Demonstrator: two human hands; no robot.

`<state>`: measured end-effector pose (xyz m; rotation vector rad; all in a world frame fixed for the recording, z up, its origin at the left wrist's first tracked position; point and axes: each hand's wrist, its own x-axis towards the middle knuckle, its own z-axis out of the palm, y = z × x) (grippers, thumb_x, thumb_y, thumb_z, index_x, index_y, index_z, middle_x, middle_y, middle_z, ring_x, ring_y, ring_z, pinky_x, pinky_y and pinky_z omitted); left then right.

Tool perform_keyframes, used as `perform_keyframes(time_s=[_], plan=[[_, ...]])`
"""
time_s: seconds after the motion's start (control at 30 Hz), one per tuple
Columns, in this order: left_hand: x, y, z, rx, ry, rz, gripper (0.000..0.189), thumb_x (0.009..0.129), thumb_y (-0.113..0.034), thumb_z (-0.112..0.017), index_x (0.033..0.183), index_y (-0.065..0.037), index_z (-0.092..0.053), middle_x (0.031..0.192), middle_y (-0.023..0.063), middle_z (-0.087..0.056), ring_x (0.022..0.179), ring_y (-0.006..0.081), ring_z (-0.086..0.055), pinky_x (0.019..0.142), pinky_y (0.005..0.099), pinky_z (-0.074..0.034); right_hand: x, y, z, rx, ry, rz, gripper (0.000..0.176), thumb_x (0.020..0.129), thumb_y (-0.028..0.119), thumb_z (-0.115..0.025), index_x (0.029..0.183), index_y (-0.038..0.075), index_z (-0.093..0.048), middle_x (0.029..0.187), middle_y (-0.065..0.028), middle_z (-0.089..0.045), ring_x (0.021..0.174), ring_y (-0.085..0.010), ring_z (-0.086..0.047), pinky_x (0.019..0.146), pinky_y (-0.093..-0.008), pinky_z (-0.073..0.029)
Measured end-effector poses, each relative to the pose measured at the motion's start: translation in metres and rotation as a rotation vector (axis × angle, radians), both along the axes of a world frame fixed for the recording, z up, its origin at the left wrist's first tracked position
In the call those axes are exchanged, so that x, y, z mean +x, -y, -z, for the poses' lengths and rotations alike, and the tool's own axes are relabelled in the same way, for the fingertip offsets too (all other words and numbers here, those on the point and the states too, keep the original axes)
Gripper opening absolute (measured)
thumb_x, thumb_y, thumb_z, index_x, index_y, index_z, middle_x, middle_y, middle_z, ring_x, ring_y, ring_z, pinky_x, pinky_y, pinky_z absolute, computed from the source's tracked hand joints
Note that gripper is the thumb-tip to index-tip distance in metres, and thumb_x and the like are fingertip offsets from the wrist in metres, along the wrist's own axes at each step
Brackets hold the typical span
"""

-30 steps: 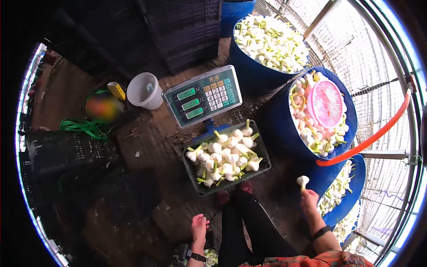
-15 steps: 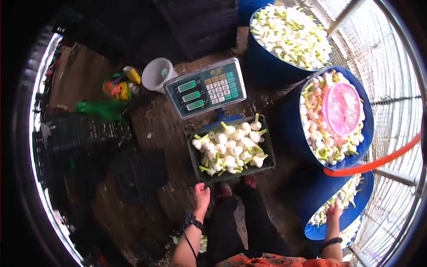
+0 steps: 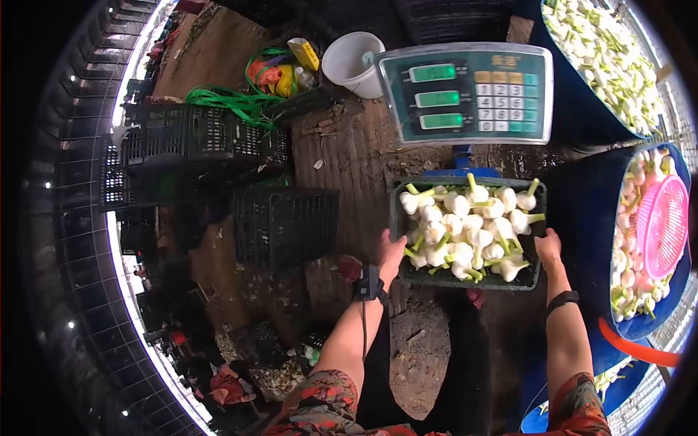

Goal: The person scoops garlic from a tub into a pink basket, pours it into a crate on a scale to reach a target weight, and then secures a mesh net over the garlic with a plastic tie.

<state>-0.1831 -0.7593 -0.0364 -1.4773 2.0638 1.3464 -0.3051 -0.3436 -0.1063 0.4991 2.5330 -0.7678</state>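
Observation:
A dark green crate full of white garlic bulbs with cut green stems sits in front of a digital scale display. At the crate's left side is my left hand, its fingers around the edge. My right hand is at the crate's right edge, also gripping it. The fingertips of both hands are partly hidden by the crate walls. Some green digits on the scale display are lit but too small to read.
Blue barrels of garlic stand on the right, one with a pink basket on top. A white bucket is behind the scale. Black crates stand left. A red-orange hose lies at the lower right.
My right hand has left the garlic in the lower right barrel and now grips the crate. My left hand has moved up to the crate's left side. The view has shifted left.

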Motion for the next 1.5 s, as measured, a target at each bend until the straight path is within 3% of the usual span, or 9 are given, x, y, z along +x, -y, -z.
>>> perform_keyframes(time_s=[0.3, 0.43, 0.5, 0.67, 0.8, 0.87, 1.03, 1.27, 1.5], plan=[[-0.016, 0.013, 0.043, -0.13, 0.167, 0.064, 0.045, 0.089, -0.024, -0.058, 0.123, 0.004, -0.049, 0.122, 0.0235, -0.054, 0.114, 0.0362, -0.051, 0.095, 0.039, -0.04, 0.001, 0.03, -0.022, 0.125, 0.053, 0.075, 0.029, 0.078, 0.023, -0.062, 0.1, 0.004, -0.064, 0.091, -0.0165, -0.067, 0.087, -0.0309, -0.065, 0.075, -0.0378, -0.048], [0.012, 0.04, 0.099, 0.08, -0.1, -0.17, 0.025, 0.085, -0.018, -0.062, 0.104, -0.001, -0.061, 0.101, 0.0152, -0.063, 0.091, 0.0248, -0.058, 0.079, 0.0358, -0.044, 0.021, 0.05, -0.059, 0.289, -0.034, -0.022, 0.026, 0.074, 0.019, -0.058, 0.093, 0.002, -0.063, 0.086, -0.0193, -0.065, 0.085, -0.0371, -0.062, 0.076, -0.0421, -0.047], [0.007, 0.067, 0.055, 0.276, -0.206, -0.247, 0.025, 0.083, -0.016, -0.063, 0.101, 0.001, -0.06, 0.094, 0.0157, -0.064, 0.085, 0.0219, -0.059, 0.075, 0.0356, -0.045, 0.041, 0.061, -0.088, 0.264, -0.085, 0.001, 0.024, 0.07, 0.014, -0.055, 0.089, 0.0, -0.061, 0.083, -0.0216, -0.064, 0.083, -0.0397, -0.06, 0.077, -0.0443, -0.047], [0.041, 0.145, -0.049, 0.272, -0.101, -0.084, 0.02, 0.087, -0.017, -0.062, 0.102, -0.003, -0.063, 0.092, 0.0009, -0.064, 0.082, 0.0091, -0.053, 0.075, 0.0263, -0.043, 0.081, 0.129, -0.244, -0.043, -0.044, 0.15, 0.027, 0.067, 0.006, -0.049, 0.089, 0.0, -0.064, 0.072, -0.0049, -0.062, 0.062, -0.0143, -0.054, 0.059, -0.029, -0.043], [0.08, 0.232, -0.228, 0.175, -0.147, 0.108, 0.023, 0.087, -0.02, -0.062, 0.103, -0.004, -0.063, 0.085, 0.0007, -0.062, 0.08, 0.0071, -0.051, 0.072, 0.0269, -0.042, 0.089, 0.217, -0.379, -0.062, -0.078, 0.169, 0.017, 0.069, 0.003, -0.053, 0.082, -0.002, -0.062, 0.065, 0.0002, -0.055, 0.058, -0.0102, -0.047, 0.054, -0.0265, -0.039], [0.113, 0.275, -0.304, 0.223, -0.07, -0.092, 0.026, 0.085, -0.022, -0.061, 0.098, 0.001, -0.061, 0.091, 0.0124, -0.062, 0.081, 0.0238, -0.058, 0.073, 0.0352, -0.045, 0.083, 0.283, -0.442, -0.091, -0.059, 0.142, 0.017, 0.071, 0.002, -0.054, 0.085, -0.003, -0.061, 0.068, -0.0006, -0.056, 0.062, -0.0103, -0.048, 0.057, -0.0274, -0.041], [0.215, 0.355, -0.412, 0.222, -0.405, -0.632, 0.014, 0.088, -0.009, -0.057, 0.101, -0.005, -0.061, 0.088, -0.0023, -0.059, 0.078, 0.0059, -0.05, 0.07, 0.0249, -0.043, 0.05, 0.457, -0.501, -0.346, -0.178, -0.257, 0.02, 0.076, 0.001, -0.055, 0.095, -0.001, -0.061, 0.076, -0.0001, -0.058, 0.068, -0.0081, -0.05, 0.062, -0.0243, -0.041], [0.295, 0.39, -0.372, -0.005, -0.718, -1.088, 0.023, 0.091, -0.006, -0.054, 0.113, -0.002, -0.057, 0.1, -0.0013, -0.059, 0.088, 0.0082, -0.051, 0.08, 0.0253, -0.042, -0.006, 0.689, -0.438, -0.25, -0.304, -0.901, 0.026, 0.076, 0.022, -0.061, 0.091, 0.001, -0.059, 0.082, -0.0235, -0.062, 0.082, -0.0405, -0.06, 0.073, -0.0459, -0.046], [0.298, 0.395, -0.236, -0.306, -0.479, -1.301, 0.02, 0.092, -0.015, -0.053, 0.105, -0.003, -0.061, 0.082, -0.0019, -0.055, 0.07, 0.0102, -0.045, 0.065, 0.0283, -0.039, -0.002, 0.835, -0.368, -0.021, -0.371, -1.165, 0.03, 0.083, 0.024, -0.058, 0.105, 0.004, -0.056, 0.099, -0.0226, -0.062, 0.092, -0.0402, -0.059, 0.079, -0.0481, -0.046]])
